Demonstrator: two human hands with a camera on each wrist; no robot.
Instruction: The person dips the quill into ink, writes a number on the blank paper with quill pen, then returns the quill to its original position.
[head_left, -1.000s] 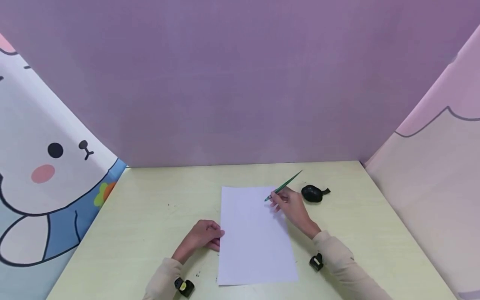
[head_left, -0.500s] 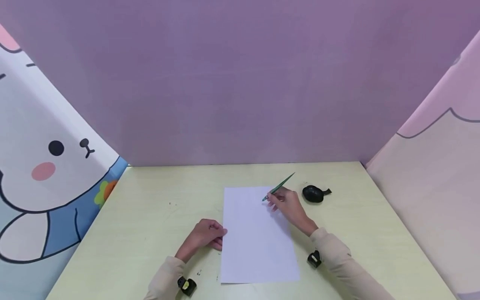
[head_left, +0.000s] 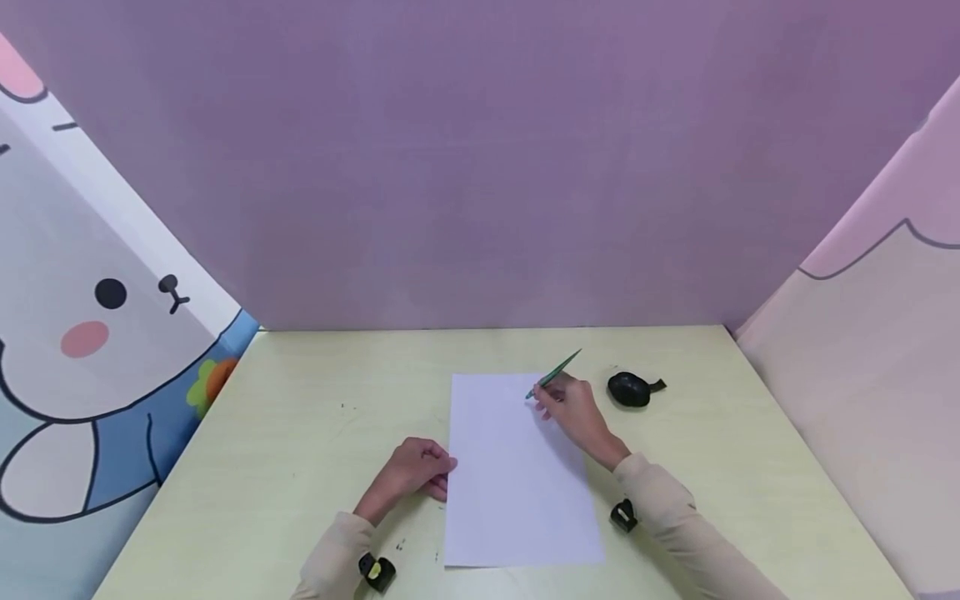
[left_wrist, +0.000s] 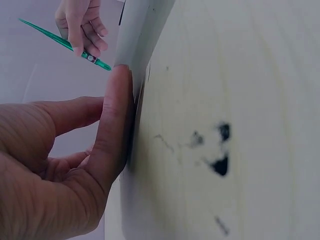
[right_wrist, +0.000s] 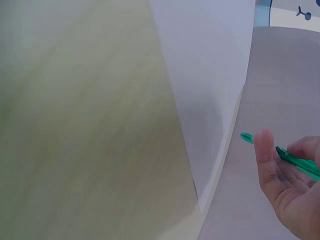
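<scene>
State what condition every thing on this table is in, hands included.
Left hand: touching the left edge of the paper
Right hand: holding the green pen
Green pen: tilted, tip off the paper
Paper: no marks visible
Black object: resting on the table
Table: dark-smudged

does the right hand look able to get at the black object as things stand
Probably yes: the black object lies beside the right hand with nothing visible between, though the green pen in its fingers would likely hinder grasping.
</scene>
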